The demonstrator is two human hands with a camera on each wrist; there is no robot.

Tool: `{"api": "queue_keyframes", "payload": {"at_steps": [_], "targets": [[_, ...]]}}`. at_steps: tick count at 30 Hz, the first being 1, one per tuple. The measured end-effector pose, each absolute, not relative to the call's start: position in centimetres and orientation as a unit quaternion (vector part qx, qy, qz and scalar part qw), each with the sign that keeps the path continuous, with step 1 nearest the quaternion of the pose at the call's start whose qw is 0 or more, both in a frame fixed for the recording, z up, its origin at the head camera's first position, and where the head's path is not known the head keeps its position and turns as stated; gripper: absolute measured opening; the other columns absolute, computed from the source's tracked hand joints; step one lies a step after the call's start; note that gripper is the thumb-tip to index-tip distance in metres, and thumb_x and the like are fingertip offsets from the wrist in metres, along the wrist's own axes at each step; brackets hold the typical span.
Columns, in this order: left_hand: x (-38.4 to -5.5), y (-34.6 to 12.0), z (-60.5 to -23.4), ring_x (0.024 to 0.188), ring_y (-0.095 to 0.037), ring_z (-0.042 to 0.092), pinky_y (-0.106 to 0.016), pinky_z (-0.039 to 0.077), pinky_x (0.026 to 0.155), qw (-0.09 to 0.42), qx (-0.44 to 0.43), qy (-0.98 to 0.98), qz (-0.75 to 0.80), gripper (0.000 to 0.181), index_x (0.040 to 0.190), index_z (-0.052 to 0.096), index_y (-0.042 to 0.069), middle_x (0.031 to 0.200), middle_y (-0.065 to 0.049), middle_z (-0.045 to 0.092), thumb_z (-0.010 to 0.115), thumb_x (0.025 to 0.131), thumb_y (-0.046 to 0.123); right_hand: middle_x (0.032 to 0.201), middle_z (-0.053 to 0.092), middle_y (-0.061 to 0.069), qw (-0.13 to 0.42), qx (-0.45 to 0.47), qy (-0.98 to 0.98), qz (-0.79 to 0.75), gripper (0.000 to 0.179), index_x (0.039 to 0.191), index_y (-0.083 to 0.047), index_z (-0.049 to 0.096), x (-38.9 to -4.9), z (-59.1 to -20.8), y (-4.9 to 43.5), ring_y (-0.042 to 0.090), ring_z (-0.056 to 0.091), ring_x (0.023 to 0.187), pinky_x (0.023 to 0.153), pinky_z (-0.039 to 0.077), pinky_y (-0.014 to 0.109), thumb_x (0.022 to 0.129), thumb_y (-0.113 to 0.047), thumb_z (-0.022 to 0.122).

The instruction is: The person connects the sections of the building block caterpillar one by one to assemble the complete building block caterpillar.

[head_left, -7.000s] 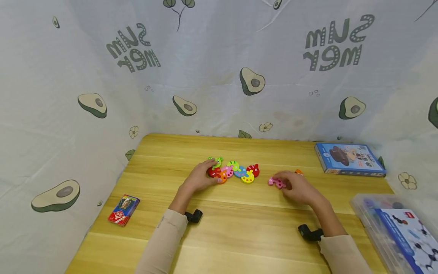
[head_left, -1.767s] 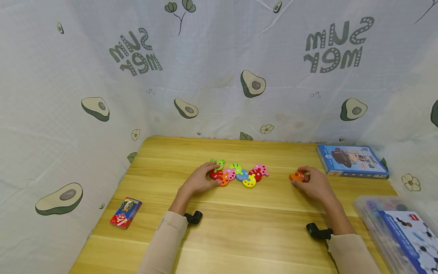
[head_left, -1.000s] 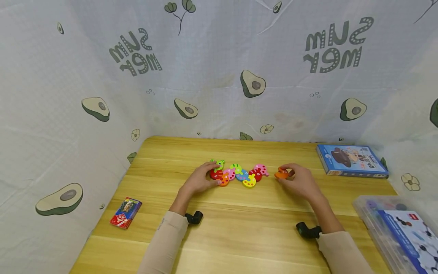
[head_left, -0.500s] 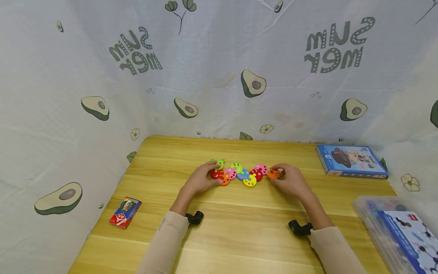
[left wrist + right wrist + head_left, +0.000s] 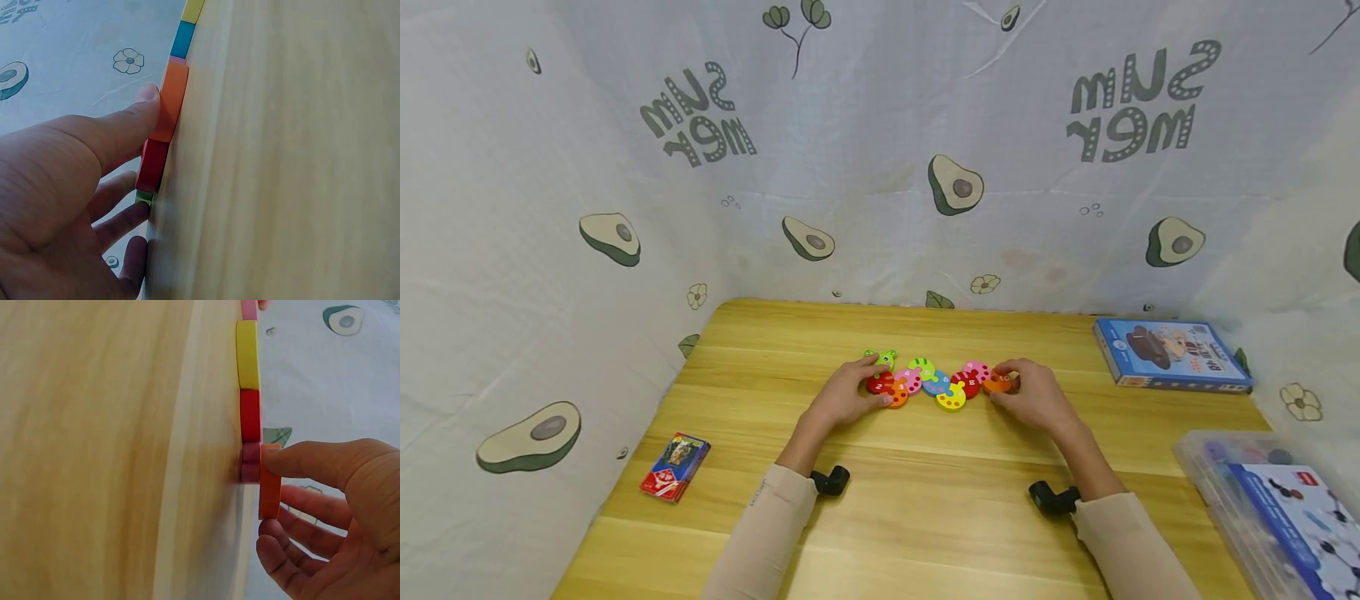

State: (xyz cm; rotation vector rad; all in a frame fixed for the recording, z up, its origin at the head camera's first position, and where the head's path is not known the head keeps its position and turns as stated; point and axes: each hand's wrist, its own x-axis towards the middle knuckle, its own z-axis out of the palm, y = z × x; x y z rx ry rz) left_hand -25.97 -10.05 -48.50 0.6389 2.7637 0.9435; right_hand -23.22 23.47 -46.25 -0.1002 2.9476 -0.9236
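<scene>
A caterpillar puzzle of numbered, interlocking coloured pieces lies mid-table: green head (image 5: 883, 358), red (image 5: 880, 383), orange, pink, light green, blue (image 5: 936, 383), yellow (image 5: 951, 397), red and pink (image 5: 976, 370). My left hand (image 5: 841, 395) grips its left end, thumb against the orange segment (image 5: 173, 103), fingers reaching round the red segment (image 5: 153, 164) to the head side. My right hand (image 5: 1037, 395) pinches another orange piece (image 5: 996, 382) at the right end. In the right wrist view that orange piece (image 5: 270, 487) sits higher off the table than the pink piece (image 5: 250, 464) beside it.
A blue picture box (image 5: 1172, 352) lies at the back right. Nearer, at the right edge, is a clear plastic case (image 5: 1206, 492) with a molecule-print booklet (image 5: 1300, 517). A small red-and-blue card pack (image 5: 675, 467) lies at the left. Printed cloth hangs behind the table.
Earlier my right hand held the pink piece, which now sits at the chain's right end. It then took the orange piece and carried it left to the pink one. My left hand stays put.
</scene>
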Motion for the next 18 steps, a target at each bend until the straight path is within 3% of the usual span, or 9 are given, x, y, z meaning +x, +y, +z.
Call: {"api": "queue_keyframes", "payload": {"at_steps": [10, 18], "targets": [[-25.95, -9.83, -48.64, 0.153, -0.034, 0.035, -0.053, 0.031, 0.124, 0.077, 0.211, 0.925, 0.307, 0.057, 0.149, 0.057, 0.020, 0.166, -0.003, 0.038, 0.074, 0.096, 0.034, 0.117, 0.066, 0.021, 0.044, -0.019, 0.956, -0.291, 0.045, 0.128, 0.003, 0.066, -23.03, -46.46, 23.26, 0.029, 0.055, 0.092, 0.079, 0.050, 0.036, 0.091, -0.019, 0.079], [-26.01, -9.96, -48.56, 0.154, -0.033, 0.033, -0.053, 0.030, 0.125, 0.084, 0.212, 0.923, 0.310, 0.059, 0.151, 0.055, 0.021, 0.167, -0.003, 0.037, 0.073, 0.097, 0.034, 0.103, 0.063, 0.017, 0.040, -0.019, 0.953, -0.299, 0.045, 0.127, 0.003, 0.066, -23.04, -46.75, 23.68, 0.027, 0.052, 0.087, 0.072, 0.045, 0.032, 0.089, -0.018, 0.080]]}}
